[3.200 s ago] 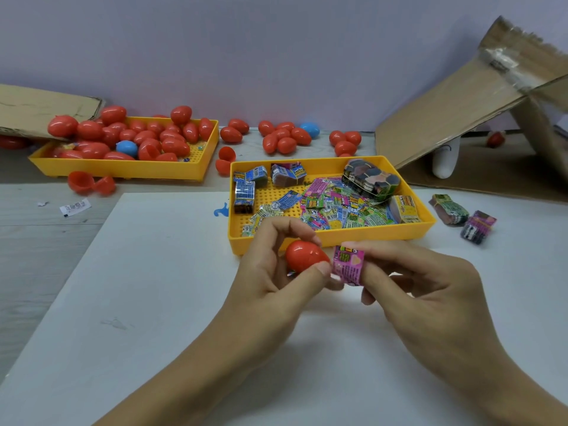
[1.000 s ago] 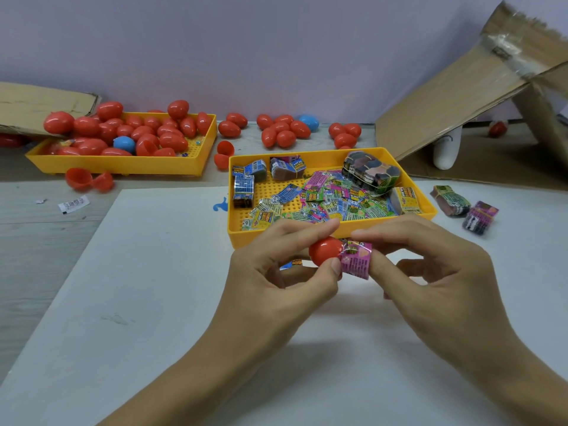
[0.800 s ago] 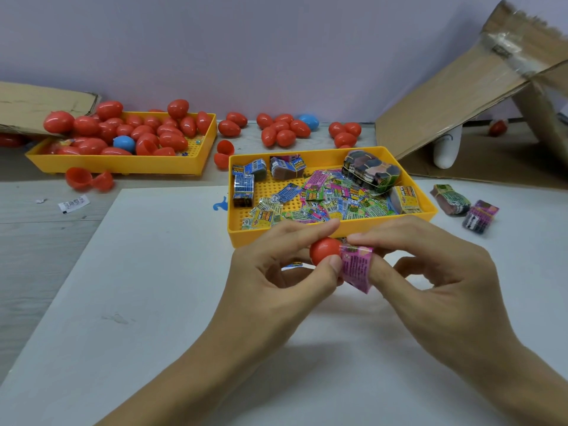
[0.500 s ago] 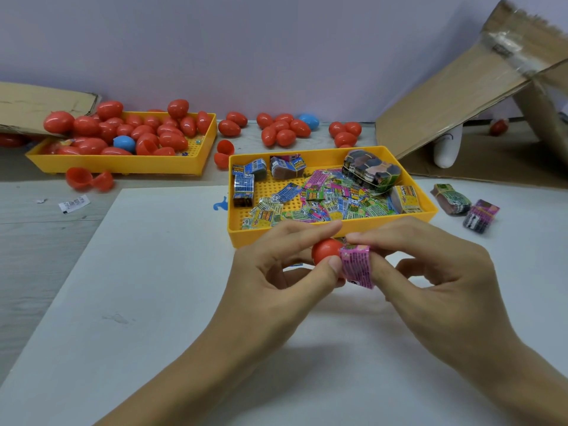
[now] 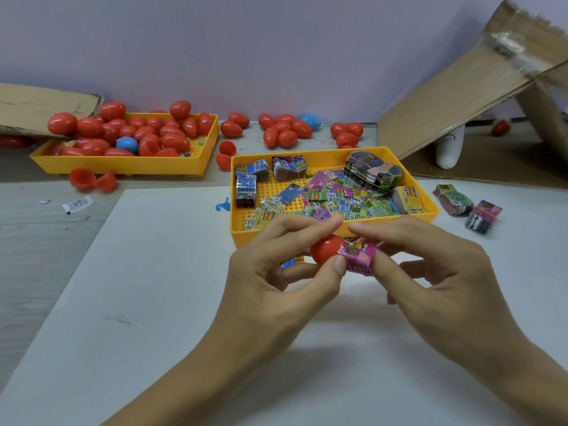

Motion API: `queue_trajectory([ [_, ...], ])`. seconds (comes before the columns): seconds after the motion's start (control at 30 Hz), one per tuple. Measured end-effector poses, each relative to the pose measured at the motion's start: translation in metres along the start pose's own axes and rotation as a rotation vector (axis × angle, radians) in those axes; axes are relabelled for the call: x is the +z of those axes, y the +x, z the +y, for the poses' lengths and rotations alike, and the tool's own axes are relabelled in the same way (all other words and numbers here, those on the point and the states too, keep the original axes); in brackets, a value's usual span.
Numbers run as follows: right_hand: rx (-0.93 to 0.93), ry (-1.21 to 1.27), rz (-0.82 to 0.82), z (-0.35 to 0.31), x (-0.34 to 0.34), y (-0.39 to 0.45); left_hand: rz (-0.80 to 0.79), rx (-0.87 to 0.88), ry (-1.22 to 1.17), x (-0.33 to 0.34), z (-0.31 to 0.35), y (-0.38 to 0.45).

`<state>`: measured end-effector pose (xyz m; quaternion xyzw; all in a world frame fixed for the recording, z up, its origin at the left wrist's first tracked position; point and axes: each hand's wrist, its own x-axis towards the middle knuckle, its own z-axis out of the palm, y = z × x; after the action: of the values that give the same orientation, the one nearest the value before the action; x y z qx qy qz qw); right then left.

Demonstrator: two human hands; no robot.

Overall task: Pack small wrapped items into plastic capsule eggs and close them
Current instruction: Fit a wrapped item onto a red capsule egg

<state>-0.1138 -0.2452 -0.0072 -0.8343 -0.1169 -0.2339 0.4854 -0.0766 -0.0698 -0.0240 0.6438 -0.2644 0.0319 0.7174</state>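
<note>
Just below the middle of the frame, the left hand (image 5: 270,290) pinches a red capsule half (image 5: 326,249) between thumb and forefinger, its other fingers curled beneath. The right hand (image 5: 442,281) grips a pink wrapped item (image 5: 360,257), thumb under it and forefinger over it, and the item's left end touches the red capsule half. Whether the item has entered the half cannot be told. A small blue wrapper (image 5: 293,261) shows in the gap under the left forefinger. Both hands hover over a white board (image 5: 147,287) that fills the lower part of the frame.

Directly above the hands sits a yellow tray (image 5: 307,236) with a perforated floor, holding loose colourful wrappers (image 5: 338,201), several blue wrapped packs (image 5: 246,190) at its left end and a larger dark bundle (image 5: 372,172) at its upper right corner. To the right of this tray, on the board, lie two more wrapped packs (image 5: 467,206), close together.

In the upper left of the frame a second yellow tray (image 5: 123,166) is heaped with red capsule eggs (image 5: 144,130) and one blue egg (image 5: 127,144). Open red halves (image 5: 92,179) lie just in front of it, and more closed eggs (image 5: 285,130) are scattered along the back wall between the trays, one of them blue. A scrap of paper (image 5: 76,204) rests on the grey table at the left. Cardboard flaps (image 5: 461,87) lean in the upper right corner.
</note>
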Motion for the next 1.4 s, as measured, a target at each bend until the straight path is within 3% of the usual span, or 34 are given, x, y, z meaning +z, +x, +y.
queue_trajectory([
  [0.17,0.034,-0.036,0.037,0.0,-0.005,0.001,0.002,0.114,0.101,0.002,0.002,-0.001],
  [0.4,0.337,0.401,-0.182,-0.004,-0.014,0.01,-0.011,0.245,0.259,0.001,0.004,0.0],
  [0.67,0.603,0.702,-0.279,-0.012,-0.02,0.017,0.037,0.35,0.385,-0.003,0.006,0.0],
  [1.0,0.744,0.759,-0.293,-0.015,-0.014,0.014,0.067,0.357,0.414,0.003,0.009,-0.003],
  [1.17,0.855,1.007,-0.316,-0.012,-0.011,0.009,0.033,0.295,0.39,0.004,0.008,-0.004],
  [1.27,0.952,1.131,-0.288,-0.011,-0.01,0.006,0.006,0.248,0.415,0.003,0.008,-0.003],
  [1.4,0.986,1.081,-0.199,-0.01,-0.008,0.008,-0.026,0.205,0.418,0.004,0.006,-0.003],
])
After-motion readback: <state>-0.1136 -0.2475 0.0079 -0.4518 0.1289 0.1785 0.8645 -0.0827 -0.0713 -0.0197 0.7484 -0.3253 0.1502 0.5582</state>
